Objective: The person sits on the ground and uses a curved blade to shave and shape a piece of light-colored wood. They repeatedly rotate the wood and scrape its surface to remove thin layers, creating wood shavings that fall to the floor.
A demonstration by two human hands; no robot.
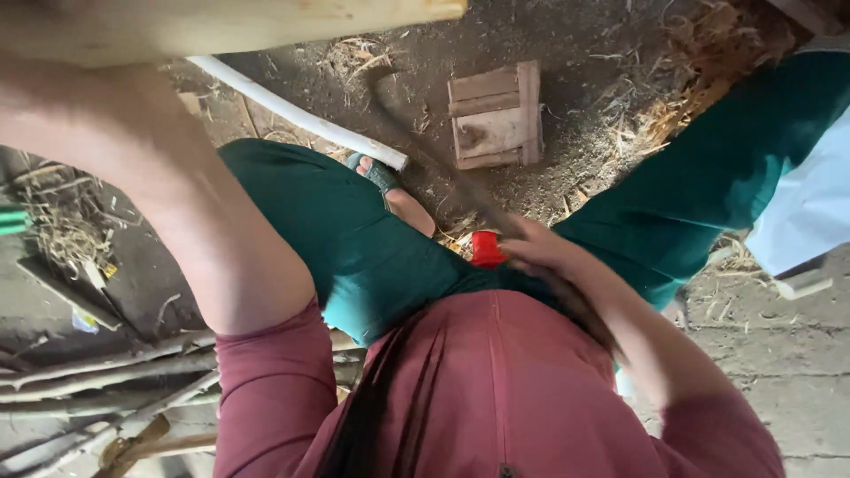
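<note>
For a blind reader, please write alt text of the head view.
A seated person's right hand grips a red-handled blade between the knees, while the raised left arm holds a pale wooden pole near the camera. A small wooden stool, straw and sticks lie on the dirt floor.

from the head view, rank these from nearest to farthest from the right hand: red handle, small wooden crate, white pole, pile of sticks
1. red handle, touching the right hand, on its left
2. small wooden crate, above it on the dirt floor
3. white pole, up and left
4. pile of sticks, far lower left
</note>
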